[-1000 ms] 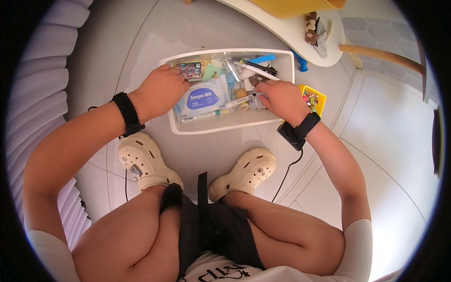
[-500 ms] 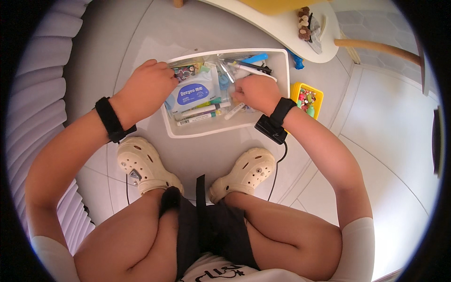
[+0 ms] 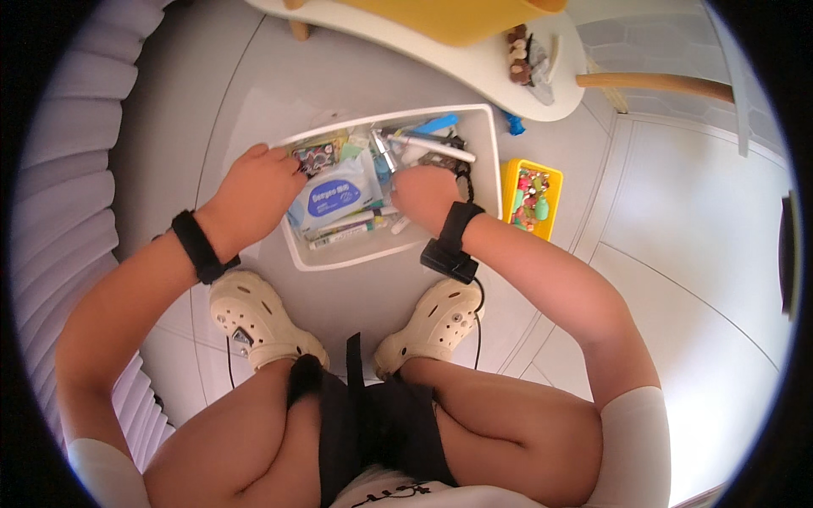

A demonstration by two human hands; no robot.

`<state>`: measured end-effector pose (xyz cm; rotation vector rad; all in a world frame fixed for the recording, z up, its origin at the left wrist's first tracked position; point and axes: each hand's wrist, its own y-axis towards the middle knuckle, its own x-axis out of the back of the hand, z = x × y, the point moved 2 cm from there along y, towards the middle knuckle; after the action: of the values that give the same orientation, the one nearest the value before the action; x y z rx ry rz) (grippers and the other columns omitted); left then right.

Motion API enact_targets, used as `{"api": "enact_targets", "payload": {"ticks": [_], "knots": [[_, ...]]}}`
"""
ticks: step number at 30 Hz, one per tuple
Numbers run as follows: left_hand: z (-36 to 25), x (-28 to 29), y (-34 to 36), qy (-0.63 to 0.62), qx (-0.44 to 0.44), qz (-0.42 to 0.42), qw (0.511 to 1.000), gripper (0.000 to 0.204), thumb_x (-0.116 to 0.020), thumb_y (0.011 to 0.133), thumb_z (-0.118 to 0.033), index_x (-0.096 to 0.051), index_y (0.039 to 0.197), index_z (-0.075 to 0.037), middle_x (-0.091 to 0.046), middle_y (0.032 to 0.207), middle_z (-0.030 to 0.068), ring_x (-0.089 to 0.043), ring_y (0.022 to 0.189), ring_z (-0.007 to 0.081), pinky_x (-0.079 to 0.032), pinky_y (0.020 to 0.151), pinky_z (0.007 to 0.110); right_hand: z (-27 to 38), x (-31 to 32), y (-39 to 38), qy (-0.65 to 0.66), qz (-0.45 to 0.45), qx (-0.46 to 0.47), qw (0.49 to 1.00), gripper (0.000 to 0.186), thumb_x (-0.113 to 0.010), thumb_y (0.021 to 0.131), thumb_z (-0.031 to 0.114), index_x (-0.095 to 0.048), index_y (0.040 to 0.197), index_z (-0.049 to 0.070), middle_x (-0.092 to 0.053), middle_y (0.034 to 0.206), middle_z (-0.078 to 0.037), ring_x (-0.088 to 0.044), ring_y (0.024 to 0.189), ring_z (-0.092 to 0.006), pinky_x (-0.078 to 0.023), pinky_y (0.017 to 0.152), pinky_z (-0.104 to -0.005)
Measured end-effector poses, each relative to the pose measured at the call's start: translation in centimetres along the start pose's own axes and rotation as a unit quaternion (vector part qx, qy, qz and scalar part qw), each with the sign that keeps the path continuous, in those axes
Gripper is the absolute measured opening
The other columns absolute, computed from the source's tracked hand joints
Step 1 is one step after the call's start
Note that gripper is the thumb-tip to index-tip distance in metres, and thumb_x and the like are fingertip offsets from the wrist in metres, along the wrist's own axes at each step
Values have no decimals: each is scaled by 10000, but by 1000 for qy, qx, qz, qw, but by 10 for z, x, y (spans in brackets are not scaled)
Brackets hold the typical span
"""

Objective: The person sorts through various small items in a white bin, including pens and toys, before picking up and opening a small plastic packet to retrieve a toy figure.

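Note:
A white plastic bin (image 3: 339,261) full of small items stands on the floor in front of my feet. My left hand (image 3: 257,193) is at its left rim, fingers curled over the edge. My right hand (image 3: 428,196) reaches down inside toward the right, fingers bent and their tips hidden, so what they hold cannot be seen. Beside the hands lie a white and blue soft packet (image 3: 334,199), a white marker (image 3: 340,237), a silvery metal tool (image 3: 383,151), a white pen (image 3: 432,146), a blue strip (image 3: 436,126) and a black lacy or corded item (image 3: 461,165).
A yellow basket (image 3: 556,182) of small colourful pieces stands right of the bin. Behind is a low white table (image 3: 474,72) with wooden legs and a brown toy (image 3: 517,55) on it. A pale curtain (image 3: 80,169) hangs at left; my cream clogs (image 3: 436,326) are nearest.
The whole view has shifted a little. My right hand has turned and closed in lower over the contents; more of the black item shows beside it. My left hand remains at the rim.

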<state>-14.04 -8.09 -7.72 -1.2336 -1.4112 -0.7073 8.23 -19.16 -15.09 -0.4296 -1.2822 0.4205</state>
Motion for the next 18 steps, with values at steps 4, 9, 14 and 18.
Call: {"api": "enact_targets", "payload": {"ticks": [4, 9, 14, 18], "knots": [[-2, -1, 2, 13, -4, 17, 1000, 105, -579, 751, -54, -646, 826, -84, -625, 846, 62, -588, 885, 239, -450, 812, 360, -7, 15, -6, 75, 0, -3, 997, 201, -592, 779, 239, -697, 787, 68, -674, 776, -150, -658, 777, -359, -520, 693, -478], [-5, 0, 3, 15, -18, 6, 1000, 128, -579, 738, -52, -651, 840, -82, -622, 840, 61, -588, 875, 243, -451, 810, 361, -13, 17, -13, 74, -43, -13, 996, 207, -589, 800, 266, -685, 776, 84, -669, 757, -141, -655, 754, -347, -506, 658, -486], [-8, -10, 0, 13, -17, 20, 1000, 122, -576, 749, -77, -656, 839, -94, -626, 852, 51, -587, 910, 225, -446, 841, 356, -21, 51, -36, 166, -47, 70, 982, 270, -569, 875, 325, -649, 786, 83, -648, 732, -145, -629, 710, -357, -488, 632, -481], [-8, -9, -2, 22, -24, 13, 999, 111, -572, 766, -92, -651, 844, -101, -620, 861, 40, -584, 938, 209, -435, 855, 342, -43, 75, -56, 206, -93, 79, 971, 293, -553, 920, 329, -619, 802, 68, -627, 720, -157, -605, 689, -370, -466, 610, -465]]}}
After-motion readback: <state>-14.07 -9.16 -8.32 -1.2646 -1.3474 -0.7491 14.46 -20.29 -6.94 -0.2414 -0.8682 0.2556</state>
